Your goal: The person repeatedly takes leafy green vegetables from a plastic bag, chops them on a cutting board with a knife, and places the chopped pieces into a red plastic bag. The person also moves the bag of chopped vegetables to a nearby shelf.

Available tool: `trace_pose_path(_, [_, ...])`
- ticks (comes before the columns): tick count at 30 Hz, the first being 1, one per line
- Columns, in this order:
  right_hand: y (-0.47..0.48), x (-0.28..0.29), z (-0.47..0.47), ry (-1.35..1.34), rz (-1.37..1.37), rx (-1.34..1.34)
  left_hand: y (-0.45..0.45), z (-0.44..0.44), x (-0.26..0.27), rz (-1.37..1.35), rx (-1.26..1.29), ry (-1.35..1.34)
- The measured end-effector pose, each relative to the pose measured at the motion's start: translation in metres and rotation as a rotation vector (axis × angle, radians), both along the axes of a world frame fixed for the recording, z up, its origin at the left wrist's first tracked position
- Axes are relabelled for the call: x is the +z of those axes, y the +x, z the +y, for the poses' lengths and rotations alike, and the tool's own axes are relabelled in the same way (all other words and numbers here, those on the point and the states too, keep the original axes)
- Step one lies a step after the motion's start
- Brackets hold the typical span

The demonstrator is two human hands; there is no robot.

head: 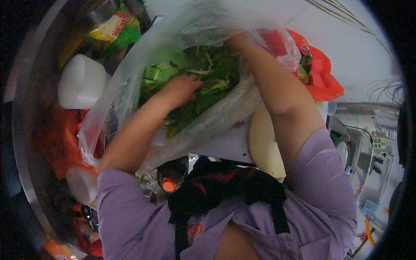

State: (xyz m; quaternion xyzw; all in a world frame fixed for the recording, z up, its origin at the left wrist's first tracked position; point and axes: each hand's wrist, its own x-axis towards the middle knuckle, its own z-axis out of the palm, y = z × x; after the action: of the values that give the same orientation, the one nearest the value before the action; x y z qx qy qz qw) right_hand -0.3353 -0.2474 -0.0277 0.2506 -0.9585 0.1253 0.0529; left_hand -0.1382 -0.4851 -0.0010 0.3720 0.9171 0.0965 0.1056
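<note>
A large clear plastic bag (130, 81) lies wide with its mouth towards me, holding leafy green vegetables (208, 94). Inside it, my left hand (185, 89) rests on the leaves, slightly blurred; its fingers point to the right and partly vanish among the greens, so its hold is unclear. My right hand (239, 42) is at the bag's upper right side, mostly hidden by plastic film and by its own wrist; whether it grips the film cannot be seen. Paler green stalks (159, 73) show at the left of the leaves.
A red plastic bag (325, 78) with greens stands beyond my right forearm. Below that arm lies a pale, rounded board-like object (265, 143). Stacked white plastic containers (81, 83) are at the left, with a yellow and green packet (117, 29) above them. A dark container with an orange part (169, 184) is near my apron.
</note>
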Motion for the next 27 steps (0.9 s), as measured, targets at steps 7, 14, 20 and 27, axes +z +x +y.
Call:
trace_pose_path(7, [-0.016, -0.014, 0.001, 0.130, -0.047, -0.070, -0.047, -0.011, 0.087, -0.297, 0.334, 0.248])
trace_pose_path(14, [-0.025, -0.020, 0.007, 0.328, -0.225, -0.156, -0.127, -0.013, 0.126, 0.198, 0.369, 0.917])
trace_pose_path(20, [0.010, -0.004, -0.007, 0.172, -0.219, -0.138, -0.114, 0.002, 0.079, 0.247, 0.268, 0.787])
trace_pose_path(27, [0.009, 0.043, 0.016, -0.168, -0.370, 0.081, -0.154, 0.046, -0.022, 0.216, 0.155, 0.541])
